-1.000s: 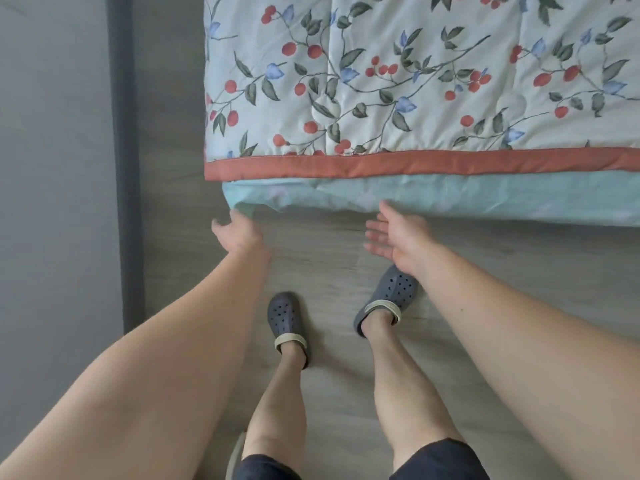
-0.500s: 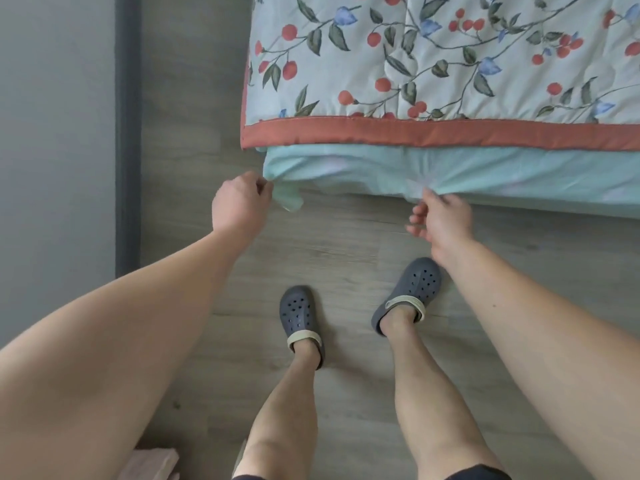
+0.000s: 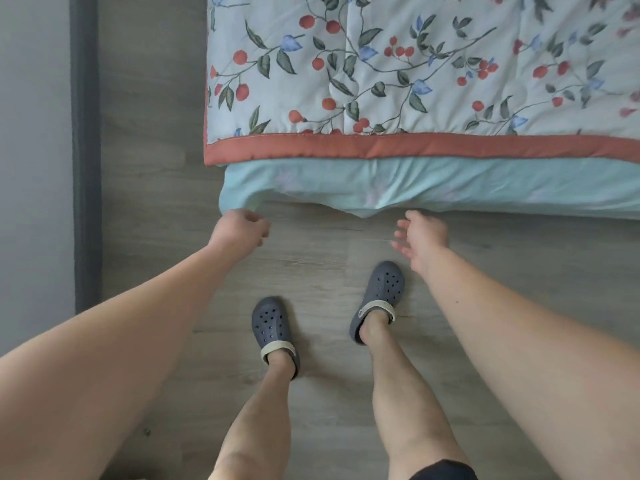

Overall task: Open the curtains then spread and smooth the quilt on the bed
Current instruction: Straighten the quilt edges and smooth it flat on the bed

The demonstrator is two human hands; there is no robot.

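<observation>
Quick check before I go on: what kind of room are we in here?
Most likely a bedroom in a home. A white floral quilt with a terracotta border lies over a pale aqua bed sheet on a bed, the floor is grey wood-look planks, and the person wears dark grey perforated clogs.

Two hands reached toward the foot of the made bed.

The quilt (image 3: 415, 64), white with red berries and a rust-red border, lay flat above a pale teal sheet (image 3: 450, 188) that hung over the bed's edge. The left hand (image 3: 240, 227) was curled at the sheet's corner, touching it; whether it pinched the cloth I could not tell. The right hand (image 3: 420, 237) hung just below the sheet, fingers spread and loose. The person stood in dark clogs (image 3: 272, 327) on a grey wooden floor (image 3: 156, 168).
</observation>
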